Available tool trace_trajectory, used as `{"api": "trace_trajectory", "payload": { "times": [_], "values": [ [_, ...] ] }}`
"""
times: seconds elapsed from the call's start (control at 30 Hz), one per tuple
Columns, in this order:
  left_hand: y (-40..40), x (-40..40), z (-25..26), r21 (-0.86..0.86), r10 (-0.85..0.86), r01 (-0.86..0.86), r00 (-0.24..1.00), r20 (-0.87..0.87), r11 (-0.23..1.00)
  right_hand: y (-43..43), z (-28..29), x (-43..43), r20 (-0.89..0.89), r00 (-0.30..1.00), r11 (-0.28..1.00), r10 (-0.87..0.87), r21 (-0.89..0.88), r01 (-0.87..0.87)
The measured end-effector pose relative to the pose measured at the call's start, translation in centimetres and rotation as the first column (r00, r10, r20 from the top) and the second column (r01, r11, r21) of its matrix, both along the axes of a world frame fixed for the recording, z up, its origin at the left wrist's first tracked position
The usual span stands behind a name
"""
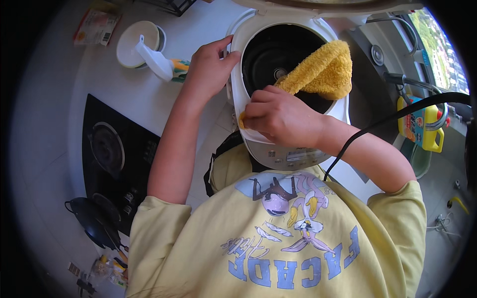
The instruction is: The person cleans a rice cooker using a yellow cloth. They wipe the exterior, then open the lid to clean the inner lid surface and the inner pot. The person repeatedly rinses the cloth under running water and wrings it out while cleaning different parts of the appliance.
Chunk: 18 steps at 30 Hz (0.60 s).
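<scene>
A white rice cooker (244,74) stands close before my body, its lid (335,4) raised at the far side. Its dark inside shows a round metal sensor (279,73) at the bottom, and the inner pot is not in it. My right hand (277,115) grips a yellow terry cloth (324,69) against the near left part of the rim. The rest of the cloth drapes over the opening onto the right rim. With thumb and fingers my left hand (214,69) holds the cooker's left side. Below my right hand is the control panel (294,156).
Left on the counter are a white bowl (136,39), a white-headed bottle (160,65) and a plastic packet (97,28). A black gas hob (115,156) and a wok (93,219) lie nearer. At right are a sink (367,85), a faucet (421,83) and a yellow jug (430,123).
</scene>
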<state>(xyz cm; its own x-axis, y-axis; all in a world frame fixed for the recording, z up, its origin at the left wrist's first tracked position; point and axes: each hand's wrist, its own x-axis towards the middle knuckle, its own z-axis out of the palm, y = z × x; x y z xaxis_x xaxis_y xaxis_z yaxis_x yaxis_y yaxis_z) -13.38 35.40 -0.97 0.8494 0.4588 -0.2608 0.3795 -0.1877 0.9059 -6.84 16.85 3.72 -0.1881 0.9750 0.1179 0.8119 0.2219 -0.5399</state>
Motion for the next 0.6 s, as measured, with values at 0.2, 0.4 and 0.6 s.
{"api": "trace_trajectory", "payload": {
  "times": [0.2, 0.4, 0.6],
  "values": [
    [-0.4, 0.0, 0.2, -0.021, 0.026, -0.026, 1.000, -0.002, 0.999, -1.5, 0.5, 0.8, -0.164, 0.984, 0.989, 0.063, -0.125, -0.084],
    [-0.7, -0.3, -0.4, 0.067, 0.027, -0.027, 1.000, -0.005, 0.997, -1.0, 1.0, 1.6, 0.050, 0.988, 0.989, 0.144, -0.021, -0.144],
    [-0.9, -0.2, 0.2, 0.080, 0.021, -0.019, 1.000, -0.017, 0.997, 0.3, -0.2, 2.4, 0.195, 0.980, 0.992, -0.048, 0.122, 0.024]
  ]
}}
